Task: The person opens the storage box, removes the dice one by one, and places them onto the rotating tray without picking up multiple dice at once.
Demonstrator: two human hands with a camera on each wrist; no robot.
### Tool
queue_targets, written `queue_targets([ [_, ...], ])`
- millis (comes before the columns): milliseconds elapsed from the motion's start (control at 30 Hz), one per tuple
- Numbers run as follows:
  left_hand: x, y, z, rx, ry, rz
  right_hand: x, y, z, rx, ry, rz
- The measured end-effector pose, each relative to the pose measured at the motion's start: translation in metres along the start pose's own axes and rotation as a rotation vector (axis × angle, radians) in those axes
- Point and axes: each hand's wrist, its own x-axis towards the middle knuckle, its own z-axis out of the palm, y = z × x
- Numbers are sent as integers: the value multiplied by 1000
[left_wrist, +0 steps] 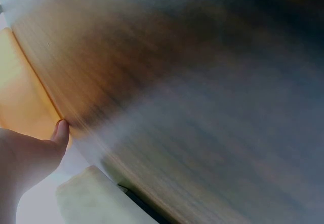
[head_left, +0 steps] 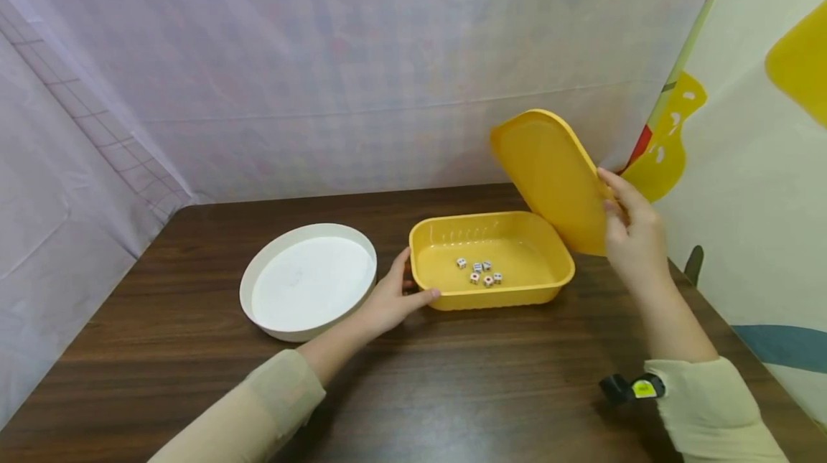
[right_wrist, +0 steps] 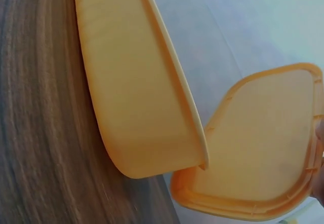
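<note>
A yellow plastic box (head_left: 497,298) stands uncovered on the table, several small white dice (head_left: 474,278) lying on its floor. My left hand (head_left: 395,303) grips its left end, thumb at the front corner and fingers round the side. The left wrist view shows that thumb (left_wrist: 61,133) against the box wall (left_wrist: 20,87). With my right hand (head_left: 636,240) I pinch the right edge of the yellow lid (head_left: 549,169), raised and tilted beside the box's right end. In the right wrist view the lid's ridged underside (right_wrist: 258,138) shows, the hand partly cut off by the frame.
Left of the box is a shallow round white tray (head_left: 313,280), just behind my left forearm. The dark wooden table (head_left: 452,384) ends at a pale curtain (head_left: 336,154) at the back. A patterned cloth (head_left: 743,233) hangs along the right side.
</note>
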Motion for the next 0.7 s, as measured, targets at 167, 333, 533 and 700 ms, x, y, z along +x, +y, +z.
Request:
queue_targets([
  [167,-2,1,0,-3,-6,-3,3,6,-6,-41,15,15],
  [333,-2,0,0,-4,-7,-1,5,12,-12,-86,24,44],
  [533,-2,1,0,9,-8,-3,6,15,-19,-159,22,94],
  [700,-2,1,-1,19,-10,0,8,21,-29,-187,-18,151],
])
